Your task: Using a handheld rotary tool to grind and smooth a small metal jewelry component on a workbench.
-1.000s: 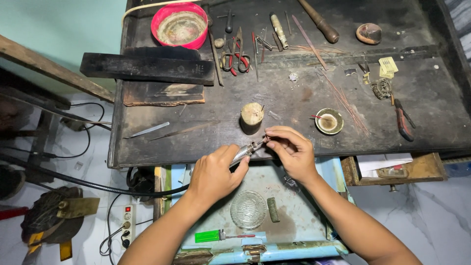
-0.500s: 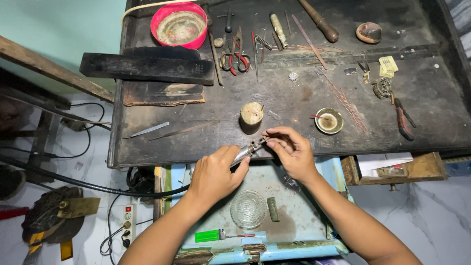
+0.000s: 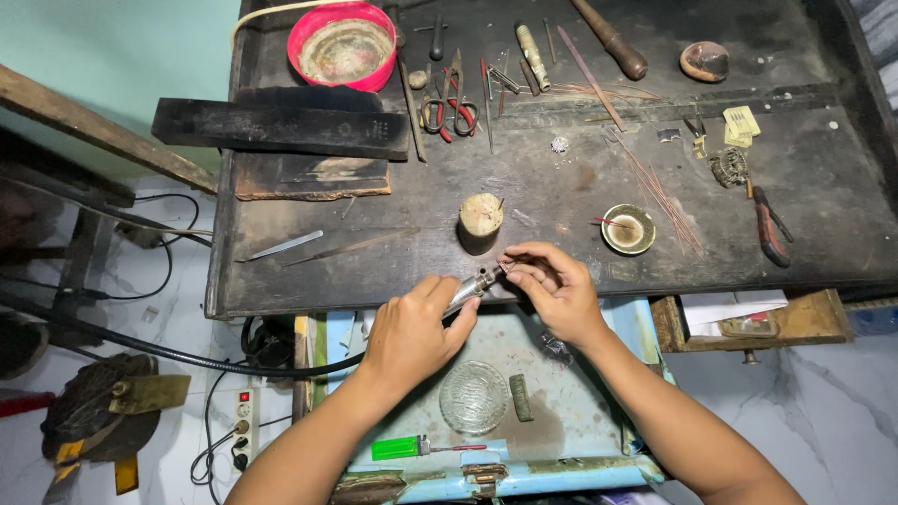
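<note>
The left hand (image 3: 412, 329) is wrapped tight around a metal tool (image 3: 470, 289) at the bench (image 3: 561, 187) edge — its tip meets the right hand (image 3: 554, 288), whose fingers pinch something too small to tell, just below the wood stump (image 3: 481, 221).

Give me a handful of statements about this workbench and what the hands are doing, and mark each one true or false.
1. The left hand grips a silvery handpiece tool. True.
2. The right hand rests flat on the pink bowl. False: its fingers pinch at the tool's tip near the bench's front edge; the bowl sits at the far left corner.
3. A short wooden stump stands just beyond the hands. True.
4. The red-handled scissors lie in the open drawer. False: they lie on the bench top; the drawer holds a glass dish.
5. A green lighter lies at the drawer's front. True.
</note>
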